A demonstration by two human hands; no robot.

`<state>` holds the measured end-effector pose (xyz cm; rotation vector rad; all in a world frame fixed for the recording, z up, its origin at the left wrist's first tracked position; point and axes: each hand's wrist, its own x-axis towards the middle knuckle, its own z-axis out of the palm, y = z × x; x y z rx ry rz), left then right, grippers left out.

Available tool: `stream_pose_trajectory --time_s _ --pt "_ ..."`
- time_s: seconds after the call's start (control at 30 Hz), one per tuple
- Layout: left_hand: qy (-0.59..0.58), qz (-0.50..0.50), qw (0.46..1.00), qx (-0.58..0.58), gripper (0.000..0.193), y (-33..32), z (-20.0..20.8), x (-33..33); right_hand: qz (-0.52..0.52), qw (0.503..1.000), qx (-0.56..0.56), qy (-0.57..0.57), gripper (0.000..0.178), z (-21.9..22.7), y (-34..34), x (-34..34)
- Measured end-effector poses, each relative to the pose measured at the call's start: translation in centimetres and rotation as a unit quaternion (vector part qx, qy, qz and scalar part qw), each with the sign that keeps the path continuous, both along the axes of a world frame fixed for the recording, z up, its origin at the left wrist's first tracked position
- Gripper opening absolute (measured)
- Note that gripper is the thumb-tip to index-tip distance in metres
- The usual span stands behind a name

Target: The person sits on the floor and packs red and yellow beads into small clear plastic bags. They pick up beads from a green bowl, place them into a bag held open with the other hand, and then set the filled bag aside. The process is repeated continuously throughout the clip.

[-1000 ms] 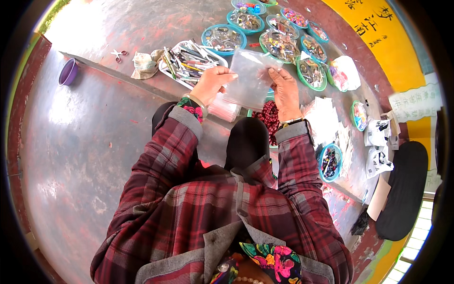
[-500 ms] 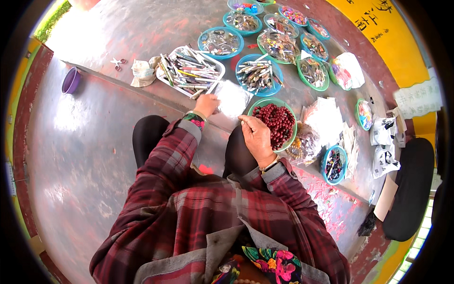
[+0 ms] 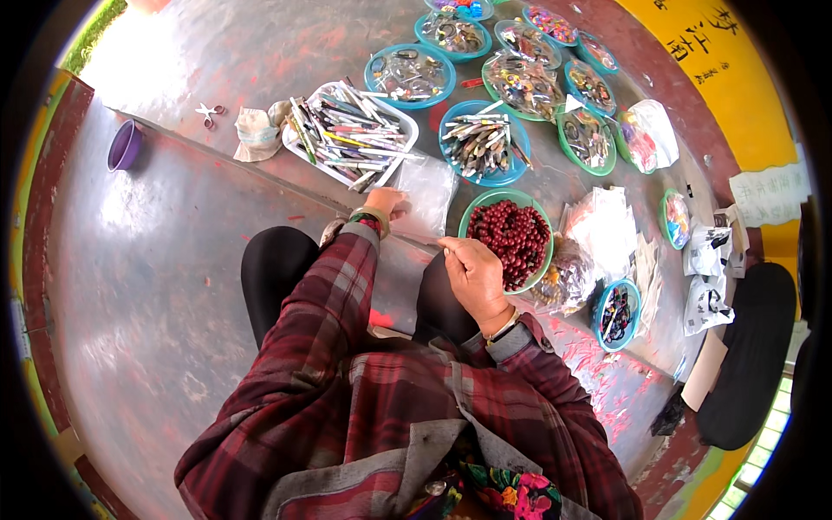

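Observation:
A clear plastic bag (image 3: 431, 192) spreads between my hands, in front of the white basket of pens. My left hand (image 3: 386, 203) is closed at the bag's left side, its fingertips slightly blurred. With thumb and forefinger pinched together, my right hand (image 3: 475, 272) grips the bag's near right corner. The bag's near edge runs thinly from one hand to the other. Just beyond my right hand sits a green bowl (image 3: 549, 241) heaped with dark red bead strings (image 3: 511, 241).
The white basket (image 3: 411, 130) full of pens lies ahead. A blue bowl (image 3: 525, 130) holds more pens, with several filled bowls behind it. Scissors (image 3: 209, 113), a cloth pouch (image 3: 256, 135) and a purple bowl (image 3: 126, 147) are leftward. A small blue bowl (image 3: 637, 299) stands at right.
My left hand has shifted slightly down and right, and the bag's near edge now stretches toward my right hand. The right hand is slightly lower, still pinched.

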<state>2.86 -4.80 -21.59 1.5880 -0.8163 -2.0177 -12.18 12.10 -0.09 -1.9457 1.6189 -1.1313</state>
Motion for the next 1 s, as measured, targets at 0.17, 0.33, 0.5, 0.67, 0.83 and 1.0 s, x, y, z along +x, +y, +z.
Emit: stream_pose_trajectory --time_s 0.17,0.33,0.5,0.67,0.83,1.0 --pt "-0.038 -0.057 0.996 -0.047 0.022 -1.7 -1.6 -0.8 0.000 1.000 0.004 -0.006 0.014 0.1 -0.2 0.1" --pt "-0.180 0.027 0.957 -0.225 0.027 -0.9 -2.0 -3.0 0.002 1.000 0.004 -0.008 0.014 0.0 -0.3 0.1" --pt "-0.325 -0.030 0.864 -0.383 0.042 0.4 -0.8 -3.6 0.002 1.000 -0.006 -0.001 0.014 -0.1 -0.1 0.0" --pt "-0.345 -0.080 0.807 -0.473 0.055 2.3 0.3 -3.9 -0.009 0.999 -0.050 -0.010 0.013 -0.7 0.2 -0.4" --pt "-0.410 -0.076 0.730 -0.542 0.038 2.8 0.5 -3.2 -0.012 0.997 -0.075 -0.015 0.011 -0.8 0.4 -0.5" --pt "-0.335 -0.129 0.737 -0.572 0.022 1.6 7.6 -3.9 -0.064 0.991 -0.066 -0.096 0.011 -1.0 1.3 -1.6"
